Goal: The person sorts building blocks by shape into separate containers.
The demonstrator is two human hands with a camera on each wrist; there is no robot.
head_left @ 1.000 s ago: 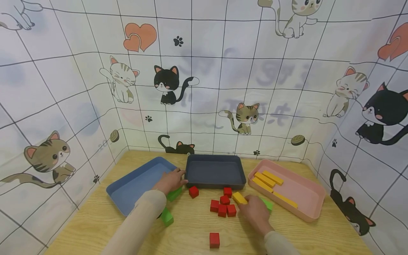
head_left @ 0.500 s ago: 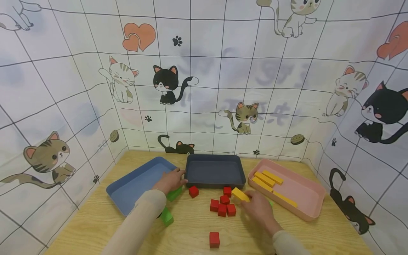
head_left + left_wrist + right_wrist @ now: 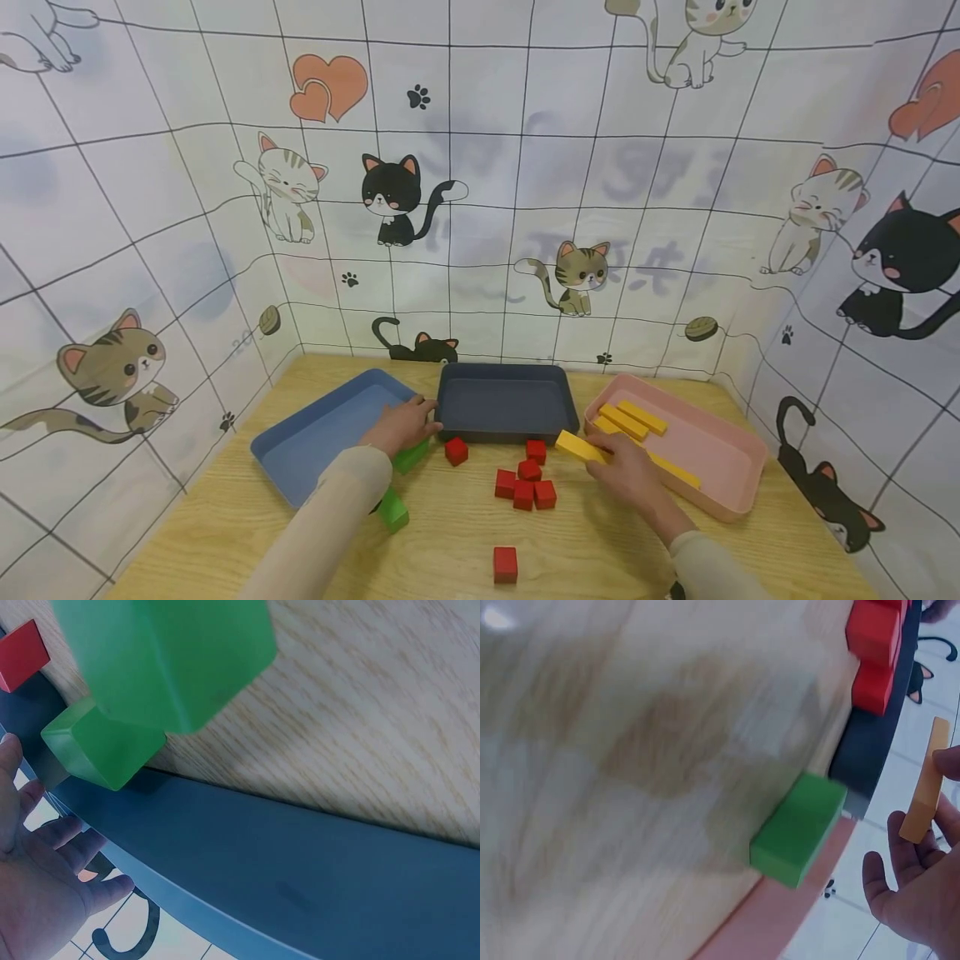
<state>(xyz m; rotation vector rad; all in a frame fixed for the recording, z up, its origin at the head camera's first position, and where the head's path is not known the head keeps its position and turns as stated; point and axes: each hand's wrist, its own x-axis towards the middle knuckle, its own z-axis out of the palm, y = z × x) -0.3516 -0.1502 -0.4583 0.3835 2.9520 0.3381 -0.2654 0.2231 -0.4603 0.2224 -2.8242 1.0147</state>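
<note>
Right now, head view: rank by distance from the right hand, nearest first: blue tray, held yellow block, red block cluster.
1. Held yellow block: in the right hand.
2. Red block cluster: left of that hand.
3. Blue tray: far left side.

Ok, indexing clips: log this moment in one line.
right hand: holds yellow block; left hand: by blue tray; pink tray: other yellow blocks; red blocks: on table

The held block (image 3: 579, 447) is yellow, the cubes (image 3: 523, 495) red, the white wall (image 3: 487, 175) grid-lined and cat-printed.
</note>
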